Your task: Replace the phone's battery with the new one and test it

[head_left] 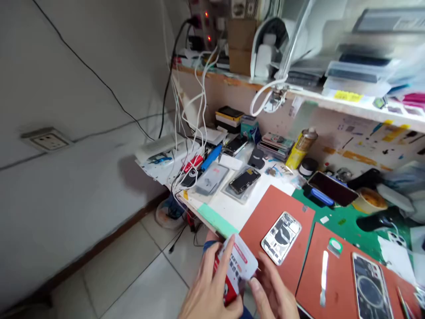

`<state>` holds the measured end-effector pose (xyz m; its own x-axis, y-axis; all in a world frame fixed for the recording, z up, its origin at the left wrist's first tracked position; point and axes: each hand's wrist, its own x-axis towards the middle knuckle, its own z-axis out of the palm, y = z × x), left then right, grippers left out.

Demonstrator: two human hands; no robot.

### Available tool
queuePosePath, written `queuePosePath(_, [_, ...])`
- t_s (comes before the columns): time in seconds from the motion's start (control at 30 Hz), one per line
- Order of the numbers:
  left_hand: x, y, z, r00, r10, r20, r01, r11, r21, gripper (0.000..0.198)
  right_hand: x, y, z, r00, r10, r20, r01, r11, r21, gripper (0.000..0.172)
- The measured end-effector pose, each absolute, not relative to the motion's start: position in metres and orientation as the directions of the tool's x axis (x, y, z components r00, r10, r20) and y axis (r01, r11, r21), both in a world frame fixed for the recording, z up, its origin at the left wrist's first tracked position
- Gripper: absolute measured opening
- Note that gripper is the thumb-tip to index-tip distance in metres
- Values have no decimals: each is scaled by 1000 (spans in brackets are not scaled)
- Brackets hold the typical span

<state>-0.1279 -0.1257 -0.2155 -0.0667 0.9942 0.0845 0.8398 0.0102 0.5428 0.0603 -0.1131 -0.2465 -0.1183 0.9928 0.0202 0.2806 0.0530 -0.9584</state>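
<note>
In front of my body, below the table edge, is a small white and red battery box with printed lettering. My left hand is closed round its left side, fingers over the top edge. At the box's right end, my right hand has its thumb and fingers closed on the edge; part of that grip is hidden. Close by on a reddish-brown mat lies an opened phone body with its insides showing. Another phone body, with a round coil, rests on the second mat.
A metal pry tool lies on the second mat. Phone screens, a yellow spray can and a dark phone crowd the back. White cables hang from the shelf at left.
</note>
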Motion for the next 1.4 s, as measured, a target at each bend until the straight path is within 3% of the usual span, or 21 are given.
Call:
queuePosePath(0.13, [-107,-171,-265,-126,991,-38,809,125,574,97,64,-132,-267,-282,959,13,308,104,-946,36])
queuePosePath(0.3, [-102,-191,-284,-98,985,-144,774,166,611,81,67,-151,-287,-334,934,127,344,246,-906,34])
queuePosePath(0.57, [-98,-214,-326,17,1000,10,753,-19,658,83,81,-171,-310,-361,933,3,369,146,-918,37])
queuePosePath(0.93, [-92,-224,-327,109,985,137,791,-169,588,80,95,-198,-325,-315,949,17,364,137,-921,42])
queuePosePath(1.1, [-79,-229,-323,210,952,222,820,-295,490,79,115,-187,-312,-286,932,-224,378,-105,-920,38])
queuePosePath(1.23, [-69,-235,-322,333,886,322,782,-451,430,74,127,-159,-286,-470,845,-256,358,-83,-930,40])
queuePosePath(1.4, [-73,-236,-318,402,865,301,711,-502,491,73,128,-136,-268,-673,715,-188,293,25,-956,35])
